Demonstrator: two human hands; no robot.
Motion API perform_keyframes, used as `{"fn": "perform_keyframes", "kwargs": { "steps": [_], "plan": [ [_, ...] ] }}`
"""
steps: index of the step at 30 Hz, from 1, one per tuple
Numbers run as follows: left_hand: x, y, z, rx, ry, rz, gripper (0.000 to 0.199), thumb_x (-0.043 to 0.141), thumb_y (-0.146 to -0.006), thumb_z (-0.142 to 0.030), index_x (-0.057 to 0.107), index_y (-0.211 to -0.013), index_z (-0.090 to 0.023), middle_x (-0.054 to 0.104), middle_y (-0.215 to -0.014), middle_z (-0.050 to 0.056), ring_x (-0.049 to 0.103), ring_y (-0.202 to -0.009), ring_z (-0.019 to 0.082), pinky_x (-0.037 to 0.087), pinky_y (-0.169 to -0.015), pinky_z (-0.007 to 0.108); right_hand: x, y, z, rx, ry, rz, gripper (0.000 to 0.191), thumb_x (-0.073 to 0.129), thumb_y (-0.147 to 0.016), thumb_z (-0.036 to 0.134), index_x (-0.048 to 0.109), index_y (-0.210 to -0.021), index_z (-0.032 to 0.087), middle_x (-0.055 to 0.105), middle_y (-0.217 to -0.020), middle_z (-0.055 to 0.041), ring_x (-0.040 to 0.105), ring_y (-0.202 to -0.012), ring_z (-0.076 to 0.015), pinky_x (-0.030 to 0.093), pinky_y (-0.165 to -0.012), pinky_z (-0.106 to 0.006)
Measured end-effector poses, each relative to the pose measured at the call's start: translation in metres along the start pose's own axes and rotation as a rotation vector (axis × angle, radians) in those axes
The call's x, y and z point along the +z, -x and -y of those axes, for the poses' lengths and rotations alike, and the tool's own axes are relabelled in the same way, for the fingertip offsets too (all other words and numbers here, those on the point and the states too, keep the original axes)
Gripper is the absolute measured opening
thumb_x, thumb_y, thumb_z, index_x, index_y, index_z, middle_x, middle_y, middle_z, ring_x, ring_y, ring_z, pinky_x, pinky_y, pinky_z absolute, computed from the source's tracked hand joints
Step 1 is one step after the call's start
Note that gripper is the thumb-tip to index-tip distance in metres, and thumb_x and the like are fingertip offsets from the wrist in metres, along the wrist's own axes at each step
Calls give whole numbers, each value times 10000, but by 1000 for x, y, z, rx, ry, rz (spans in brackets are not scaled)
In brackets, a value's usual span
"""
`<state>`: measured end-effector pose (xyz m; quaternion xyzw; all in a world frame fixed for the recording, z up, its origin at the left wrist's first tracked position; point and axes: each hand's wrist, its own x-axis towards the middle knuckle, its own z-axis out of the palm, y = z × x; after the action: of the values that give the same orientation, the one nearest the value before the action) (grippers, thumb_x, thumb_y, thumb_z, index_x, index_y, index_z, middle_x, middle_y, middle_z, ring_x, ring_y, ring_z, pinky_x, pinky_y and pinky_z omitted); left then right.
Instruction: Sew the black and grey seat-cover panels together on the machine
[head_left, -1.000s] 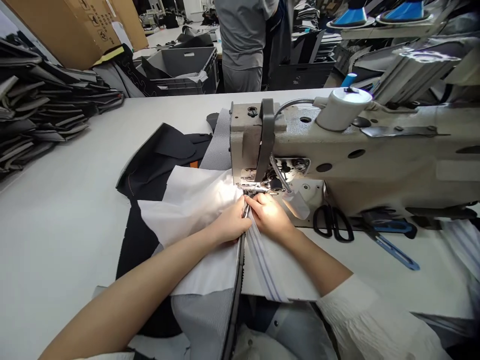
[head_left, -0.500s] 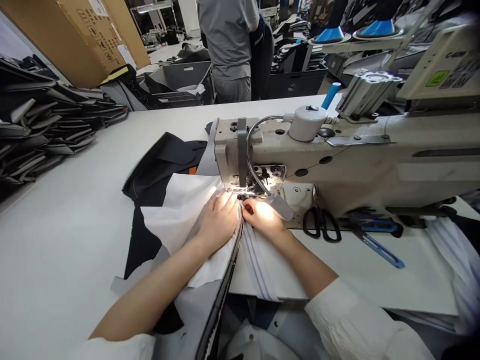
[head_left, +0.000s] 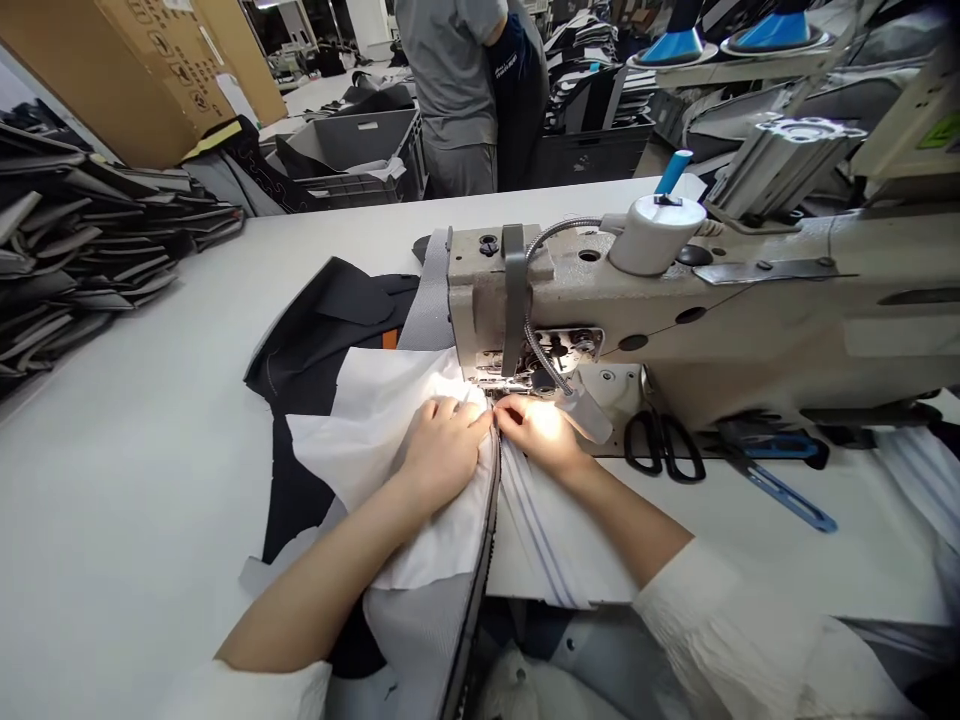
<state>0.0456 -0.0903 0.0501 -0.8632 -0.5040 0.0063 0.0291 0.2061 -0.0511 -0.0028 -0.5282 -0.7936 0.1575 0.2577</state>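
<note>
My left hand [head_left: 448, 447] lies palm down on the white fabric [head_left: 375, 392], its fingers stretched toward the lit needle area of the sewing machine [head_left: 491, 270]. Opposite it, my right hand [head_left: 546, 435] pinches the dark-edged seam [head_left: 491, 500] of the layered piece, thumb and forefinger together just in front of the presser foot. Beneath the white layer are grey mesh fabric [head_left: 420, 625] and black fabric [head_left: 322, 315]. A white strip with blue stripes [head_left: 541, 530] runs under my right wrist. The needle tip is hidden by the machine head and my fingers.
Black-handled scissors [head_left: 664, 445] and a blue cutter [head_left: 791, 498] lie right of my right hand. Stacked dark pieces [head_left: 90, 240] stand at the left. Behind the table are a grey crate [head_left: 360, 150], a carton [head_left: 150, 80] and a person in grey [head_left: 457, 90].
The camera view has shifted, so the machine appears farther right. Both hands stay close to the presser foot. The seam's near end now hangs more steeply toward me.
</note>
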Motion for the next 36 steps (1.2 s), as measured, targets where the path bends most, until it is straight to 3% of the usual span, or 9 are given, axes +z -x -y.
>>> {"fn": "perform_keyframes", "kwargs": {
  "steps": [5,10,16,19,23,36],
  "plan": [
    [-1,4,4,7,27,-12,365,409,-836,-145,541,-1169,-214,588,-1088,78,474,-987,265,349,-785,404,5,3,6,98,-185,-86,187,473,-845,248,649,-794,206,687,-782,16,623,-764,-146,443,-750,-245],
    [-6,3,5,38,86,16,301,421,-829,-142,577,-1081,-196,596,-1077,64,483,-1002,257,372,-812,396,5,0,9,124,-265,-82,207,464,-858,236,651,-775,204,683,-766,20,626,-738,-136,462,-747,-245],
    [-9,1,5,46,62,13,268,445,-821,-151,599,-1037,-184,607,-1052,67,509,-942,256,397,-769,389,-1,10,11,-35,-9,-10,189,517,-841,196,696,-891,226,687,-881,-14,613,-856,-162,476,-757,-258],
    [-6,-2,6,41,57,4,254,454,-814,-146,611,-1009,-188,620,-1011,62,520,-922,250,403,-752,382,-2,16,10,-128,61,-25,263,480,-848,158,674,-1018,210,686,-959,-27,610,-881,-167,487,-764,-264],
    [0,-10,11,56,59,-34,272,458,-805,-134,628,-1009,-189,628,-1058,75,511,-1019,261,391,-814,387,-3,14,8,-218,104,-86,280,461,-841,133,665,-1033,157,695,-1009,-45,618,-924,-185,483,-846,-293],
    [7,-27,18,89,74,-60,248,462,-828,-198,671,-962,-178,643,-1081,93,522,-1052,291,368,-899,433,-4,18,3,-218,140,-104,279,470,-851,154,654,-1060,156,680,-1076,-53,632,-958,-187,497,-877,-306]
  ]
}}
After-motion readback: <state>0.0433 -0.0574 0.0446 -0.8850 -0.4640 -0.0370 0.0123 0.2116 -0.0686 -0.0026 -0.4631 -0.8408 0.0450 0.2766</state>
